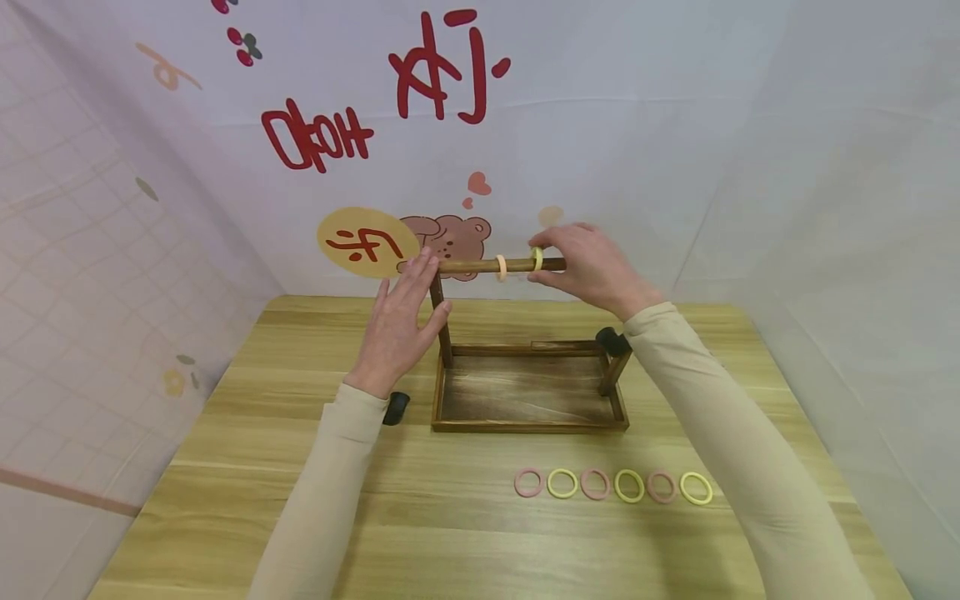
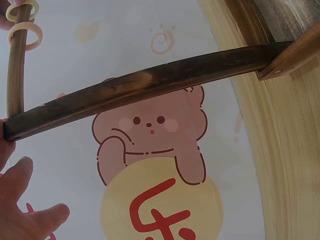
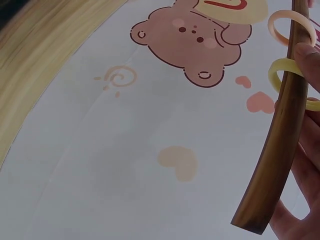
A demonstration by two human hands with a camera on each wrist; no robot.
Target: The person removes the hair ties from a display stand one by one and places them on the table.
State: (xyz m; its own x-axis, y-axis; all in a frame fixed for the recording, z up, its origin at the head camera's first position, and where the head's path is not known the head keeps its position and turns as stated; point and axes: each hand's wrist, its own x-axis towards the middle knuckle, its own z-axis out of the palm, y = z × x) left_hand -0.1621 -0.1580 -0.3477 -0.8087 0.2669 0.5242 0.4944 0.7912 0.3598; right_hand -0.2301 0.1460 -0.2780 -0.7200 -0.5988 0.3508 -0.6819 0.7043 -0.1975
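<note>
A dark wooden stand has a tray base point(image 1: 491, 427), a left upright post point(image 1: 442, 321) and a horizontal bar point(image 1: 468, 267) on top with its right end free. My right hand point(image 1: 596, 267) pinches a yellow ring point(image 1: 537, 260) that encircles the bar near that free end. Left of it a peach ring point(image 1: 502, 268) hangs around the same bar, apart from the yellow one. At the top of the post, my left hand point(image 1: 397, 325) touches the bar's left end with straight fingers, its thumb held apart. The right wrist view shows the bar's free end point(image 3: 255, 217) beyond the yellow ring.
In front of the stand lies a row of several rings, pink point(image 1: 528, 496) and yellow point(image 1: 562, 496) in turn. A short post point(image 1: 613, 375) stands at the tray's right side. Behind the wooden table point(image 1: 315, 483) hangs a white printed cloth point(image 1: 637, 125).
</note>
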